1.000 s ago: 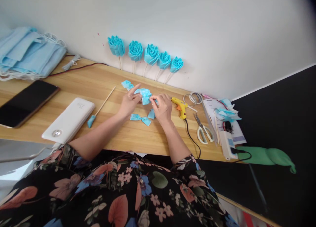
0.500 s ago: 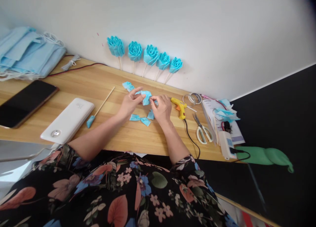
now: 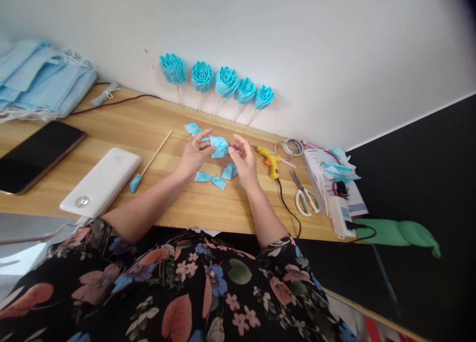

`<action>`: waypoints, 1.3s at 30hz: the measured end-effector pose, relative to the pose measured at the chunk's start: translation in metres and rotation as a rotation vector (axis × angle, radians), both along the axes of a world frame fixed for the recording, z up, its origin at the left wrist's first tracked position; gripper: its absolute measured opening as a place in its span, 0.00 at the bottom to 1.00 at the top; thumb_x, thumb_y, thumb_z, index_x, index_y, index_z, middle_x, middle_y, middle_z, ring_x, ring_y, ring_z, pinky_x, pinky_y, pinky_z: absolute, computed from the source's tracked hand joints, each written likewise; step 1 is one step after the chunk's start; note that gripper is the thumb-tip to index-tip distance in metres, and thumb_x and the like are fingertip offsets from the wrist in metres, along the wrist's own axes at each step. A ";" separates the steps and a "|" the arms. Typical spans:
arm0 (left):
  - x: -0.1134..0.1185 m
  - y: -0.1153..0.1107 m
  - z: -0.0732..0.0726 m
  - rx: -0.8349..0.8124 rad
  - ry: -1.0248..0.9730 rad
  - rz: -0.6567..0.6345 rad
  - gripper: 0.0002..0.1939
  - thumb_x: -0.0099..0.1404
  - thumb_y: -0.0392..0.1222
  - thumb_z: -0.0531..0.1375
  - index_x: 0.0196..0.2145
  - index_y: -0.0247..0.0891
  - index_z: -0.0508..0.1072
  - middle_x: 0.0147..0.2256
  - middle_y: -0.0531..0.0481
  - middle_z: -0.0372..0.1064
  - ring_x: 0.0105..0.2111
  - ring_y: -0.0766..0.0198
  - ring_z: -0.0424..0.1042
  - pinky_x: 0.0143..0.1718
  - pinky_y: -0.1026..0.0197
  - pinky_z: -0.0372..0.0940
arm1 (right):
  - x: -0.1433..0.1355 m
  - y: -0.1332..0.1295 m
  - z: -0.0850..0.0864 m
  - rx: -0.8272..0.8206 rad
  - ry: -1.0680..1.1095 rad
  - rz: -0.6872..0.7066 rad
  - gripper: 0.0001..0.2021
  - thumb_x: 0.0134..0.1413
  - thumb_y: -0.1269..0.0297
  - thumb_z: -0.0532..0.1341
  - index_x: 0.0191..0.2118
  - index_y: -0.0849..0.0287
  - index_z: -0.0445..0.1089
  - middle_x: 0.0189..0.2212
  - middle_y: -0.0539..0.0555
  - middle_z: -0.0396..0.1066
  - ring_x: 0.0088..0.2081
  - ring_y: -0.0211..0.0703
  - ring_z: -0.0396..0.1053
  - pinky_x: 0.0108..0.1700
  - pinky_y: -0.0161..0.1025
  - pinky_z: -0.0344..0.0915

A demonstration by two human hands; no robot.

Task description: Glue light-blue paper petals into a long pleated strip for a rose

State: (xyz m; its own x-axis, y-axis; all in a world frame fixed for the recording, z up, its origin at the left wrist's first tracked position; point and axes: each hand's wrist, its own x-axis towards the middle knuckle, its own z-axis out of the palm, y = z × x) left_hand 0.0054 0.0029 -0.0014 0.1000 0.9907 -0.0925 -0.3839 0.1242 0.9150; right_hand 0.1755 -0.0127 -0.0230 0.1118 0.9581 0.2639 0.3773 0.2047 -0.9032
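Pinching a half-built blue flower (image 3: 219, 146) in the left hand (image 3: 194, 156), thumb and fingers pressed on its left side, held just above the table (image 3: 156, 119). Right hand (image 3: 243, 163) sits just right of the flower, grip spread, fingers loose and raised, fingertips near the petals; whether they touch is unclear. Loose blue folded pieces (image 3: 211, 178) lie on the table under and between both hands, one more piece (image 3: 192, 129) just behind the left hand. Yellow glue gun (image 3: 270, 159) lies right of the right hand, nozzle pointing toward it, black cord trailing off the front edge. White-handled scissors (image 3: 305, 196) further right, beside papers and blue scraps (image 3: 334, 171). Wooden stick with blue tip (image 3: 148, 163) lies left of the left forearm, next to a white power bank (image 3: 100, 181) and a dark phone (image 3: 37, 153). Five finished blue roses (image 3: 217, 82) on sticks lean on the wall. Stack of blue masks (image 3: 40, 82) at far left.
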 end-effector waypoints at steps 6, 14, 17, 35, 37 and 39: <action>0.002 0.001 -0.005 0.036 0.010 -0.037 0.27 0.57 0.28 0.65 0.55 0.35 0.73 0.31 0.55 0.75 0.31 0.68 0.72 0.38 0.64 0.65 | -0.007 0.002 -0.007 -0.065 -0.048 0.096 0.30 0.61 0.46 0.64 0.65 0.50 0.64 0.44 0.55 0.77 0.43 0.46 0.76 0.48 0.47 0.76; 0.002 0.002 -0.007 0.034 0.082 -0.062 0.25 0.60 0.27 0.63 0.55 0.34 0.70 0.28 0.58 0.70 0.29 0.70 0.70 0.37 0.64 0.65 | -0.004 0.001 -0.011 -0.016 0.050 0.108 0.26 0.62 0.52 0.64 0.63 0.51 0.65 0.37 0.51 0.76 0.38 0.44 0.73 0.45 0.45 0.73; 0.002 0.002 -0.006 0.026 0.103 -0.048 0.24 0.60 0.25 0.62 0.54 0.34 0.69 0.27 0.60 0.69 0.27 0.71 0.68 0.36 0.65 0.64 | -0.005 0.001 -0.011 -0.021 0.075 0.121 0.25 0.61 0.54 0.65 0.62 0.51 0.65 0.37 0.51 0.76 0.38 0.44 0.73 0.45 0.45 0.73; 0.000 0.009 -0.014 0.120 0.143 -0.060 0.20 0.66 0.32 0.61 0.56 0.35 0.68 0.26 0.56 0.73 0.26 0.68 0.72 0.36 0.62 0.68 | -0.004 0.001 -0.008 -0.039 0.183 0.138 0.28 0.60 0.49 0.66 0.63 0.48 0.63 0.29 0.47 0.64 0.30 0.41 0.62 0.34 0.41 0.66; -0.003 0.008 -0.007 0.157 0.131 -0.015 0.17 0.67 0.35 0.61 0.54 0.36 0.69 0.27 0.55 0.74 0.26 0.67 0.72 0.35 0.61 0.68 | -0.003 0.001 -0.007 -0.018 0.193 0.106 0.27 0.60 0.50 0.65 0.62 0.48 0.63 0.28 0.47 0.62 0.29 0.40 0.61 0.33 0.41 0.64; -0.010 -0.003 0.010 0.236 0.109 0.038 0.14 0.68 0.40 0.63 0.51 0.37 0.71 0.28 0.54 0.75 0.27 0.67 0.72 0.34 0.62 0.67 | -0.002 0.001 -0.007 0.002 0.214 0.074 0.26 0.59 0.51 0.65 0.61 0.49 0.64 0.28 0.46 0.60 0.28 0.39 0.60 0.32 0.40 0.63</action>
State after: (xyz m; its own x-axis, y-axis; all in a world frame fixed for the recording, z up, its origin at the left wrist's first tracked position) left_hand -0.0048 -0.0004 0.0086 0.0646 0.9889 0.1338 -0.2819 -0.1106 0.9531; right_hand 0.1735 -0.0114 -0.0298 0.0953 0.9653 0.2432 0.1610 0.2262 -0.9607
